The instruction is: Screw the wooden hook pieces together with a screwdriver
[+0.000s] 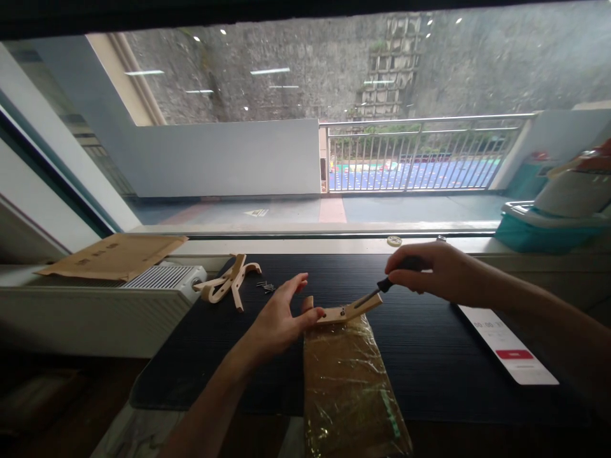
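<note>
My right hand is wrapped round the black handle of a screwdriver. Its shaft slants down and left along a pale wooden piece, which has screws or holes in it. At that piece's left end is my left hand, with the thumb pressing on it and the other fingers raised behind. Beneath the wood lies a brown parcel wrapped in shiny clear film. Left of my left hand are several curved wooden parts in a loose pile and a few small screws.
The dark table stands against a window sill. A phone showing a timer lies at right. At left, a brown envelope rests on a white radiator. A teal box and a small ring-shaped roll are on the sill.
</note>
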{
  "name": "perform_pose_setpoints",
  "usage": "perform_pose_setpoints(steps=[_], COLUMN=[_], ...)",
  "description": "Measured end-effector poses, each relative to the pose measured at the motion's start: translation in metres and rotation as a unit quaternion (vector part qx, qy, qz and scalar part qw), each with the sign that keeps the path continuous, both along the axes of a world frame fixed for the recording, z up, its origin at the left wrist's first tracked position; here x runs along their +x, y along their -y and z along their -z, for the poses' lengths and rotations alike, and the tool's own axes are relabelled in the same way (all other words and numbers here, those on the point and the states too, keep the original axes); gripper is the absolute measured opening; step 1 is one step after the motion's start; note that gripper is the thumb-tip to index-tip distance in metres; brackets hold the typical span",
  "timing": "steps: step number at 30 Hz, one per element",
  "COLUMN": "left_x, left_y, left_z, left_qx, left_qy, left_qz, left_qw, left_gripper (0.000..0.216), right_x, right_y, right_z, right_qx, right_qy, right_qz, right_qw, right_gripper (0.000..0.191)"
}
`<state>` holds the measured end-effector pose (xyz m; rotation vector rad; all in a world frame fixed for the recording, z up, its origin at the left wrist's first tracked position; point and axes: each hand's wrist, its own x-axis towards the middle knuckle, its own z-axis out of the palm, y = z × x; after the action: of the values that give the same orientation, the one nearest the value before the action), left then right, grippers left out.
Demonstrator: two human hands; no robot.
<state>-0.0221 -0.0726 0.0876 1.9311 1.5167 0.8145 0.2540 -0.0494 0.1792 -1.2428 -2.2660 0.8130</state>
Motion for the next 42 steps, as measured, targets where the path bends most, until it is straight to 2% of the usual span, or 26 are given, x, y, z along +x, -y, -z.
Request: perform_pose_setpoints(steps=[3,5,8,11,15,17,19,20,22,23,25,28,31,34,42], left_x=[0.001,0.01,0.023,0.029,0.023,0.016,0.009,0.007,0.008,0.012,0.024,0.043,0.052,0.054,0.054], left_y=[0.009,0.012,0.017,0.024,0.031,0.032,0.032,0.032,0.028,0.025,0.017,0.001,-0.008,-0.008,-0.007], left_z=[0.039,0.058,0.069,0.069,0.071,0.065,0.05,0.039,0.013,0.001,-0.018,-0.026,-0.024,-0.023,-0.022], left_qx=[-0.063,-0.102,-0.119,-0.122,-0.109,-0.058,0.041,0.101,0.184,0.186,0.133,0.068,0.04,0.043,0.063], left_qy=[0.204,0.281,0.302,0.282,0.259,0.227,0.143,0.077,-0.061,-0.118,-0.196,-0.254,-0.297,-0.324,-0.34], left_qz=[-0.024,-0.026,-0.033,-0.037,-0.035,-0.066,-0.112,-0.126,-0.072,-0.024,0.081,0.16,0.182,0.184,0.175], left_qw=[0.977,0.954,0.945,0.951,0.959,0.97,0.983,0.984,0.978,0.975,0.968,0.951,0.937,0.927,0.922], left_gripper=[0.077,0.083,0.081,0.072,0.079,0.085,0.083,0.074,0.044,0.031,0.022,0.021,0.016,0.017,0.016], right_x=[-0.001,-0.01,-0.024,-0.026,-0.017,-0.012,-0.008,-0.006,-0.004,-0.004,-0.006,-0.015,-0.026,-0.034,-0.039], right_y=[0.009,0.01,0.008,0.013,0.024,0.024,0.021,0.018,0.011,0.007,0.003,0.001,0.004,0.004,-0.002], right_z=[0.037,0.064,0.091,0.099,0.096,0.091,0.084,0.078,0.064,0.056,0.041,0.025,0.021,0.023,0.029], right_qx=[-0.06,-0.086,-0.137,-0.156,-0.159,-0.142,-0.11,-0.09,-0.042,-0.013,0.037,0.104,0.138,0.159,0.162], right_qy=[-0.182,-0.266,-0.339,-0.362,-0.349,-0.349,-0.346,-0.338,-0.3,-0.271,-0.182,-0.056,0.023,0.067,0.089], right_qz=[0.042,0.091,0.14,0.149,0.137,0.133,0.127,0.126,0.126,0.13,0.116,0.077,0.027,-0.011,-0.031], right_qw=[0.981,0.956,0.92,0.907,0.913,0.917,0.923,0.928,0.945,0.954,0.976,0.99,0.99,0.985,0.982], right_gripper=[0.03,0.034,0.04,0.041,0.039,0.037,0.033,0.03,0.026,0.024,0.02,0.011,0.01,0.011,0.011])
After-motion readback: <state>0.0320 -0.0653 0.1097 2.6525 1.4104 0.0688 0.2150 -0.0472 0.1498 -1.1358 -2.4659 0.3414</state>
